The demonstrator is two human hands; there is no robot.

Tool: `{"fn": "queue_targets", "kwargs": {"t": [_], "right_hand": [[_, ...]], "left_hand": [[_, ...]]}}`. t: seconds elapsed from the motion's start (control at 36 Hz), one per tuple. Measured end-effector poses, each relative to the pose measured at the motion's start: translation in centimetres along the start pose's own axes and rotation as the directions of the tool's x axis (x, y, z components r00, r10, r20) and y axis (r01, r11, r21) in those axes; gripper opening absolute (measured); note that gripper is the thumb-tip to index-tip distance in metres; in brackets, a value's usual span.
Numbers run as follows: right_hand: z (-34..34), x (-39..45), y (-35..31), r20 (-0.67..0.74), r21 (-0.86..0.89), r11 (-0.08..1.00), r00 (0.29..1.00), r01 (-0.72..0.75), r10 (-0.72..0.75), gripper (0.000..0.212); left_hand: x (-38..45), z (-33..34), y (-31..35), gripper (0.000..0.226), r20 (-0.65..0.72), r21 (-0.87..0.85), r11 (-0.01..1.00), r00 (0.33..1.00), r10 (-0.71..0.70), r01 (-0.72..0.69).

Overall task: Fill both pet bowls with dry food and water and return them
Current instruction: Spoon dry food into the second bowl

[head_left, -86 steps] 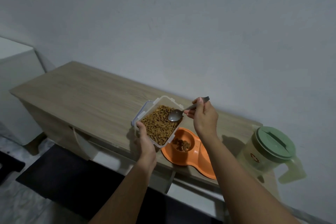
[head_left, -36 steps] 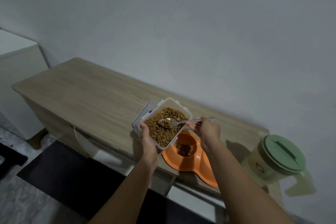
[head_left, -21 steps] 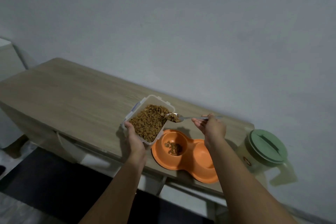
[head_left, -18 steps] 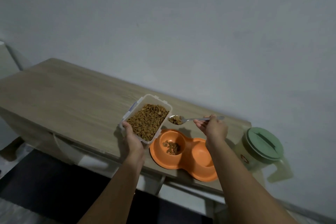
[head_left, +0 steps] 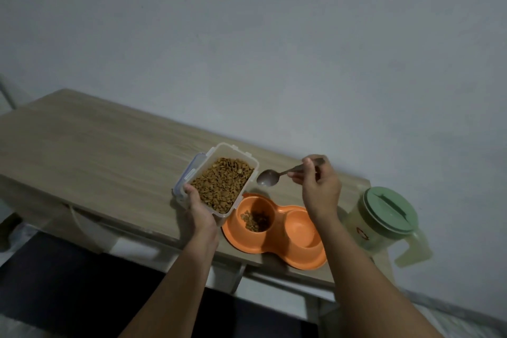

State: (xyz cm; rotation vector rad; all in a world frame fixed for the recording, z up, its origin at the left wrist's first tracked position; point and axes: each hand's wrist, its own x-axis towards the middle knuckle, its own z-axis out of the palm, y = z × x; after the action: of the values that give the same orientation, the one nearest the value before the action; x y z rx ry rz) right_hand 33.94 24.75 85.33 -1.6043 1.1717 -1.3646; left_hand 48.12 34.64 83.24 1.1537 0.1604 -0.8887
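Only orange double bowl's [head_left: 277, 230] left well holds kibble [head_left: 256, 220].

Double bowl [head_left: 277, 239] on table [head_left: 90, 151], between food container [head_left: 219, 184] and jug [head_left: 384, 219].

Nothing is reading clearly here. The jug [head_left: 380, 223] at the table's right end is showing a red mark, too blurred to read.

Dim wooden table [head_left: 90, 151] against grey wall [head_left: 247, 44].
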Motion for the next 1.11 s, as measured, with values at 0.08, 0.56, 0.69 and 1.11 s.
{"fn": "queue_targets", "kwargs": {"t": [0.08,0.56,0.69,1.11], "right_hand": [[0.4,0.5,-1.4,-0.073,0.176,0.984,0.996,-0.040,0.053,0.018],[4.9,-0.7,-0.6,0.177,0.264,0.920,0.952,-0.290,0.250,0.027],[4.9,-0.8,-0.7,0.232,0.297,0.867,0.911,-0.400,0.340,0.032],[4.6,-0.9,-0.5,0.202,0.323,0.712,0.780,-0.624,0.593,0.028]], "left_hand": [[-0.1,-0.1,0.1,0.063,0.004,0.005,1.000,1.000,0.004,-0.004],[-2.5,-0.2,1.0,0.053,0.112,0.050,0.998,0.993,0.025,-0.031],[-2.5,-0.6,1.1,0.053,0.148,0.057,0.998,0.988,0.032,-0.040],[-2.1,-0.9,0.5,0.057,0.135,0.140,0.987,0.989,0.056,-0.075]]}}
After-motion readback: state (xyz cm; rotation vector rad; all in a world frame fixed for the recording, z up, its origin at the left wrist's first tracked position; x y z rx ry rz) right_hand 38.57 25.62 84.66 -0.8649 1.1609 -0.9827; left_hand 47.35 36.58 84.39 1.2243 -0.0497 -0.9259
